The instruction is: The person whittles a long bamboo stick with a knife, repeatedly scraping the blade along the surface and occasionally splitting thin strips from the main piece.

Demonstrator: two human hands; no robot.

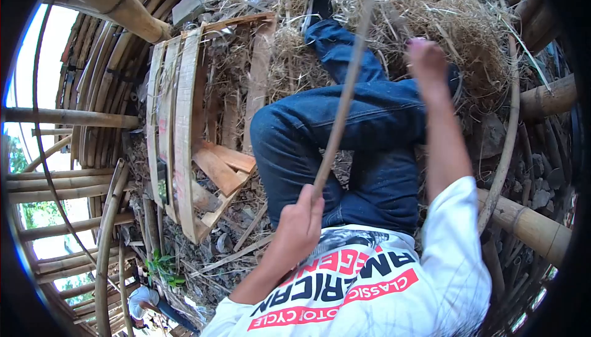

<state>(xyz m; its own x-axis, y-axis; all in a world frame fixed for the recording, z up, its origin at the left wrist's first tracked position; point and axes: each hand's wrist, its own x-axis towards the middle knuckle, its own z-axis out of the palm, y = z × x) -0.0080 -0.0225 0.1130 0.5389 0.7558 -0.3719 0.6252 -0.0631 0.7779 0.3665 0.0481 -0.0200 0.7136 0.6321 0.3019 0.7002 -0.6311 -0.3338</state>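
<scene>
My left hand (pixel 300 223) is closed around the lower end of a long, thin bamboo strip (pixel 346 94), in front of my shirt. The strip slants up past my jeans (pixel 363 112) and runs out of the top of the view. My right hand (pixel 428 63) is raised beyond my bent leg, to the right of the strip and apart from it. Its fingers look curled into a fist and are smeared by motion. A faint dark streak shows near it, too blurred to name. Fine, curly shavings (pixel 431 4) lie heaped behind that hand.
A slatted wooden crate (pixel 184 134) stands on its side at my left, with loose boards (pixel 225 168) in it. Bamboo poles (pixel 535 223) frame the space on both sides. Rubble (pixel 542 198) lies at right. Another person (pixel 144 300) is at the lower left, farther off.
</scene>
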